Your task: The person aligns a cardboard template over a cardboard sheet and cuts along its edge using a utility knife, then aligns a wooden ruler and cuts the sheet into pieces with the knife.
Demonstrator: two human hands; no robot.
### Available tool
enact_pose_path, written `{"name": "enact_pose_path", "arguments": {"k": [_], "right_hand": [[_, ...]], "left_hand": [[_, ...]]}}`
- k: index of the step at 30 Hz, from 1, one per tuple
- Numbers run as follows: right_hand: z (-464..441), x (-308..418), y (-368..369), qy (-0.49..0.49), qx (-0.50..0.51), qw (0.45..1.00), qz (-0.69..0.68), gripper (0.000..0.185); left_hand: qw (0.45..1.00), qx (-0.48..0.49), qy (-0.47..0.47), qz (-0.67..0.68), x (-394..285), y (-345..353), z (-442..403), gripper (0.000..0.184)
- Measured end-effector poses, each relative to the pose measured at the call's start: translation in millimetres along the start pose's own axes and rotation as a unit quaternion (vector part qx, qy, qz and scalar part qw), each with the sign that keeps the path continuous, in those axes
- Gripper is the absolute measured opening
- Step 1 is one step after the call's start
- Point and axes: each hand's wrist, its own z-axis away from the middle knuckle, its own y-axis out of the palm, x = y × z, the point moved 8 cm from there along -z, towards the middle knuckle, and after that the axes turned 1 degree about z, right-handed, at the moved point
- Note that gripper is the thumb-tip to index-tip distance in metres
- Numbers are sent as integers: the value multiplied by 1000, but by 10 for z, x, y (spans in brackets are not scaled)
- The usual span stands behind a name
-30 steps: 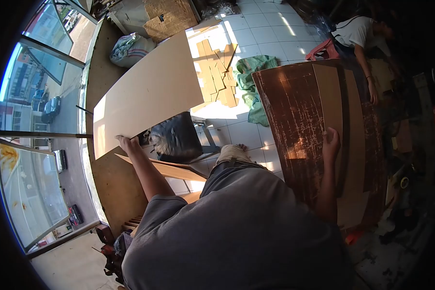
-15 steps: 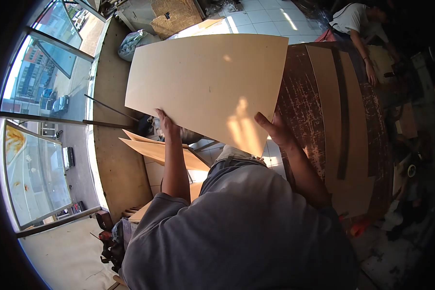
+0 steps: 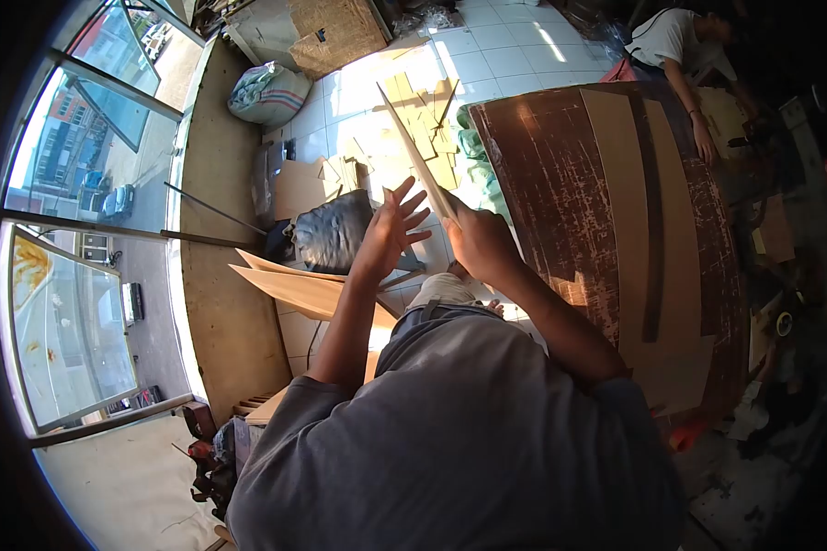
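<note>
A thin wooden panel [image 3: 416,158] is held upright, so that I see it almost edge-on as a narrow pale strip. My right hand [image 3: 482,243] grips its near end, thumb and fingers closed around it. To the left of the panel, my left hand [image 3: 393,230] is open with the fingers spread, apart from the panel and holding nothing. Below my left forearm, several wooden sheets [image 3: 308,292] lean at an angle. Beneath the hands, a dark plastic-covered bundle [image 3: 333,231] sits on a low stand.
A worn brown table [image 3: 547,174] on my right carries long wooden strips [image 3: 622,184]. Cut wooden pieces [image 3: 423,115] lie on the tiled floor [image 3: 510,62] ahead. A stuffed sack [image 3: 268,95] rests by the low wall [image 3: 230,184] under the windows. Another person [image 3: 675,41] works beyond the table.
The panel has turned from facing me broadside to edge-on. My left hand has let go of it and opened; my right hand has moved left and still holds it.
</note>
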Motion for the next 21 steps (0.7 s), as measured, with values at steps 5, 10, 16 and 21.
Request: {"name": "enact_pose_path", "arguments": {"k": [5,10,16,21], "right_hand": [[-382,-4,719,-52,51,997,12,33],[-568,-501,1355,-60,148,979,-123,59],[-331,-1318,1209,120,197,937,-264,42],[41,-1926,889,178,100,933,-294,35]], "left_hand": [[978,-189,-25,-83,106,-270,-376,26],[900,-337,53,-272,762,-1842,-925,25],[937,-303,15,-175,1187,-2616,-1163,22],[951,-269,38,-148,1610,-3308,-1315,28]]}}
